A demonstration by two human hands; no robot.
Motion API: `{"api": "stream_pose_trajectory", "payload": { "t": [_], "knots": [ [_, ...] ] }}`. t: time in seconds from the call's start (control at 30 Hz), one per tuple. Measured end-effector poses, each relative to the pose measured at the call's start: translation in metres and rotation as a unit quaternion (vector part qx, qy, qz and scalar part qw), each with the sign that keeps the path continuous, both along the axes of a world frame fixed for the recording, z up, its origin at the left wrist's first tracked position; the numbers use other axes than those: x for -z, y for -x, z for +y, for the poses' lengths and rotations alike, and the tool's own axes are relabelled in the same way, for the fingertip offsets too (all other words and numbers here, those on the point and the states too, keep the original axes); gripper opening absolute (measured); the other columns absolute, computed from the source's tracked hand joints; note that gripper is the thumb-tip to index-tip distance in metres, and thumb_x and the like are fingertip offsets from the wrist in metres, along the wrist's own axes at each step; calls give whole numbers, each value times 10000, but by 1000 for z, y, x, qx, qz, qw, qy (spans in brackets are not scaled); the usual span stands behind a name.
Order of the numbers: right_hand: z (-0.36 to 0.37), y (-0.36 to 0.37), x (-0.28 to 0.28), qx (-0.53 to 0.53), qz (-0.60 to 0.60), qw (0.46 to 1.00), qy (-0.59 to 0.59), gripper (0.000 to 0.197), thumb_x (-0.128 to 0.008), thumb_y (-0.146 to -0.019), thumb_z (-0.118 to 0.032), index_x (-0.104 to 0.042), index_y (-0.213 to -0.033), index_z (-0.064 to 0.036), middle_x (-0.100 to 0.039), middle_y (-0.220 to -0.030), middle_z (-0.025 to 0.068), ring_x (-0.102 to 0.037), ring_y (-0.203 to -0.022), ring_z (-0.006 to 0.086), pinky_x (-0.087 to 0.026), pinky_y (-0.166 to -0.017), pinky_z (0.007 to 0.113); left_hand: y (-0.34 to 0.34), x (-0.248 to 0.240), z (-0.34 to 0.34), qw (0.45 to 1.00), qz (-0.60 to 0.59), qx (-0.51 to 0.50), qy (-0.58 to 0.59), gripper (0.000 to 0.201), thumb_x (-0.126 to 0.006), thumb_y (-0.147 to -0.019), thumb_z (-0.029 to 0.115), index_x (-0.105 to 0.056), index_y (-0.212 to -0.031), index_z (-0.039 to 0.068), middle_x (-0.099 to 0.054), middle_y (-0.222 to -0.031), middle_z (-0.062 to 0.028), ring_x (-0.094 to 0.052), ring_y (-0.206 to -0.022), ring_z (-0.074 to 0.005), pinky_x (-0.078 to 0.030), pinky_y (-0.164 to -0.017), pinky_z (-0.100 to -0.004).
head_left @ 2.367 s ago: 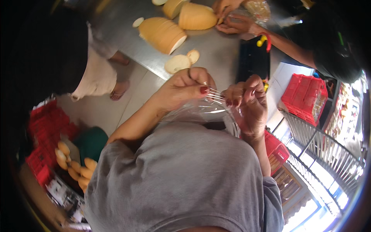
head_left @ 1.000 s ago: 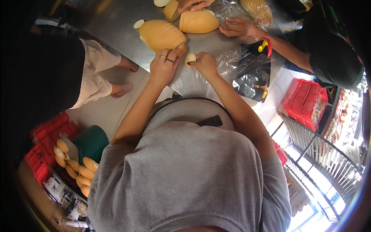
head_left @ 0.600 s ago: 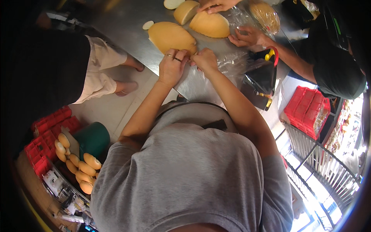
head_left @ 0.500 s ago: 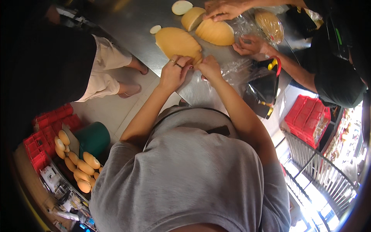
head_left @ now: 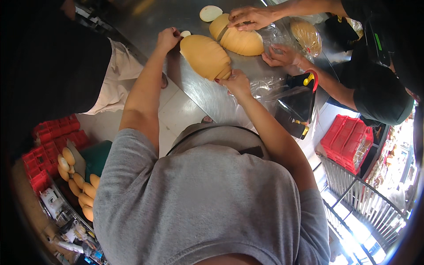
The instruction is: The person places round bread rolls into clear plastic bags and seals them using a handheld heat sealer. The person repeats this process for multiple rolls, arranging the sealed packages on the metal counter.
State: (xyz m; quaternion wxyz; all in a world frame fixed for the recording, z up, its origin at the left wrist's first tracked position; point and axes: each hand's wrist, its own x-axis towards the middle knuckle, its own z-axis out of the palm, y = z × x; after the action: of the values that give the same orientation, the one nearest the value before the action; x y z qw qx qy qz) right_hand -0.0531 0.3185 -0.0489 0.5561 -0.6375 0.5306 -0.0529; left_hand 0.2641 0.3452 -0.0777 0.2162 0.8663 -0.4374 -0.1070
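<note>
A sliced, golden-crusted bread loaf [head_left: 204,56] lies on the steel table in front of me. The fingers of my right hand [head_left: 237,84] are closed round its near end, with clear plastic beside them. At the loaf's far left end is my left hand [head_left: 168,39], its fingers bent beside a small pale bread end piece [head_left: 185,33]. Its thumb is hidden, so its grip is unclear. Another person's hand [head_left: 251,18] rests on a second sliced loaf [head_left: 240,42], split in two parts. That person's other hand [head_left: 280,55] is at its right side.
A bagged loaf [head_left: 305,36] and clear plastic bags [head_left: 265,86] lie to the right. A black holder with a red edge [head_left: 297,104] stands at the table's near right. Red crates [head_left: 346,143] are on the right; uncut loaves [head_left: 76,181] are lower left. Someone stands at left.
My left hand has moved from the loaf's near end, up and left to its far end. My right hand stays at the near end. The small end piece has shifted slightly away.
</note>
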Motion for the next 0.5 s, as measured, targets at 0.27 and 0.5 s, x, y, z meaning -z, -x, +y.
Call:
{"api": "stream_pose_trajectory", "payload": {
  "t": [0.27, 0.5],
  "knots": [
    [4, -3, -4, -35, 38, 998, 44, 779, -887, -603, -387, -559, -1162, 46, -695, -961, 166, -683, -799, 230, -528, -682, 316, 18, -42, 18, 993, -35, 108, -36, 142, -618, -819, 54, -649, -956, 45, -707, -911, -142, -687, -888, -300, -530, -777, -401],
    [8, -6, -9, -59, 34, 988, 142, 1006, -856, -585, -550, -474, -1306, 39, -657, -1137, 238, -631, -1105, 353, -497, -940, 370, 17, -38, 9, 973, 223, 65, 13, 162, -561, -928, 58, -650, -1061, 33, -705, -992, -45, -676, -881, -144, -542, -751, -285]
  ]
}}
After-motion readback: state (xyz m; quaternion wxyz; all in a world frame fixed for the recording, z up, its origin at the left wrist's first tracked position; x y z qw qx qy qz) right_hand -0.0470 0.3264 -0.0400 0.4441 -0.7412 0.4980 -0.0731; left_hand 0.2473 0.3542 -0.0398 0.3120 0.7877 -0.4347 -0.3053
